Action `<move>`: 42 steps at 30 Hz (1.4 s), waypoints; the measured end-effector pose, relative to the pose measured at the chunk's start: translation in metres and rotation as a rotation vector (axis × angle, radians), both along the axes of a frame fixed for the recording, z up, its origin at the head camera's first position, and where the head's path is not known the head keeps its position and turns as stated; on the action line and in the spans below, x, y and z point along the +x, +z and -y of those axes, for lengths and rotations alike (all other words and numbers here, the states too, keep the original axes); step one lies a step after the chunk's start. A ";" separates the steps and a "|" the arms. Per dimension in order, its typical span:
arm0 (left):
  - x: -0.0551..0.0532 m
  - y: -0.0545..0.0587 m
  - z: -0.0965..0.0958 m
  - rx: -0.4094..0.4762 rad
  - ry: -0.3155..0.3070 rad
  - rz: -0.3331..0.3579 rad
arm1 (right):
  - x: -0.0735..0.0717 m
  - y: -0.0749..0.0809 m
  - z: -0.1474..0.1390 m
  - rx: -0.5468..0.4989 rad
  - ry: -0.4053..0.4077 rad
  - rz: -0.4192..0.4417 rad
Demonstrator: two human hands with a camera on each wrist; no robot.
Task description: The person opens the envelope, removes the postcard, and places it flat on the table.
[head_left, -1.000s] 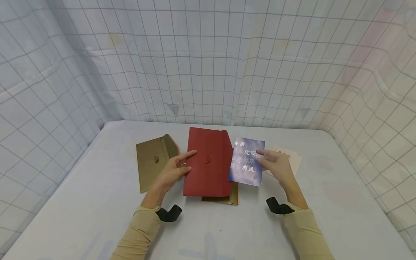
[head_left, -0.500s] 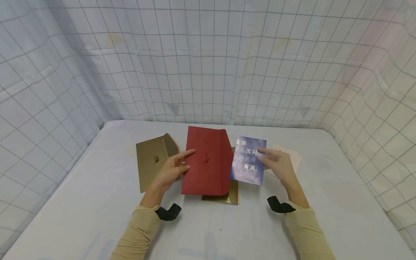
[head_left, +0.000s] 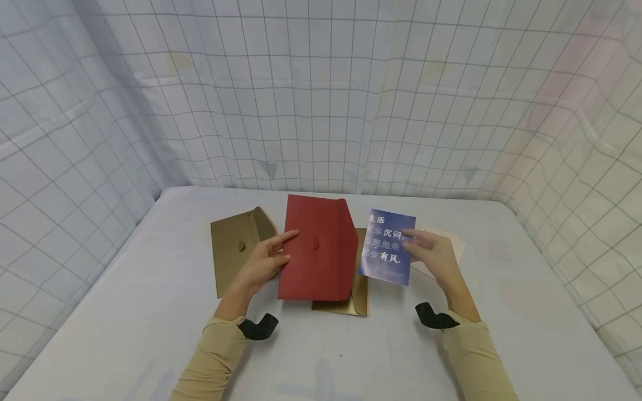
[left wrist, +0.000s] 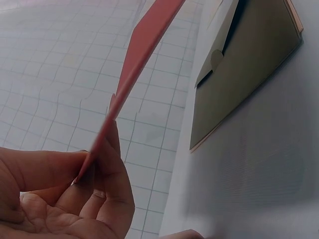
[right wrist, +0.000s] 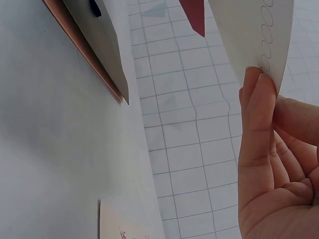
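In the head view my left hand pinches the left edge of a red envelope, held up over the table with its pointed flap to the right. The left wrist view shows the envelope nearly edge-on between thumb and fingers. My right hand pinches the right edge of a blue-purple postcard with white Chinese characters. Its white back, printed with a row of circles, faces the right wrist camera, where the postcard is gripped at its lower end. A narrow gap separates envelope and postcard.
A gold envelope lies to the left, its flap raised. Another gold envelope lies partly hidden under the red one. Pale cards lie behind my right hand. A grid-patterned curtain surrounds the white table.
The red envelope has shifted slightly left with my left hand. My right hand has drawn the postcard slightly right, so the two no longer overlap and more gold envelope shows between them.
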State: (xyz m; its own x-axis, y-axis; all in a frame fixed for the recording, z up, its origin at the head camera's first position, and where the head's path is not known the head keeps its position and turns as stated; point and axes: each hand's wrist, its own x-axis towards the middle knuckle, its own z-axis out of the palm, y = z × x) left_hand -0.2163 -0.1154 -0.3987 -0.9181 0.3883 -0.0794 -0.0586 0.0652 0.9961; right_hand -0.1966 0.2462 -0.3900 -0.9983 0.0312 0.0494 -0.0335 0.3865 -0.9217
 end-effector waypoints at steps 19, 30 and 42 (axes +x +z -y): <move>-0.002 0.001 0.008 -0.019 0.013 -0.026 | 0.000 0.000 -0.010 0.006 -0.024 0.031; -0.002 0.003 0.013 -0.030 0.025 -0.041 | -0.003 -0.006 -0.017 -0.017 -0.035 0.015; -0.003 0.006 0.020 -0.027 0.058 -0.046 | -0.003 -0.007 -0.028 -0.027 -0.096 0.019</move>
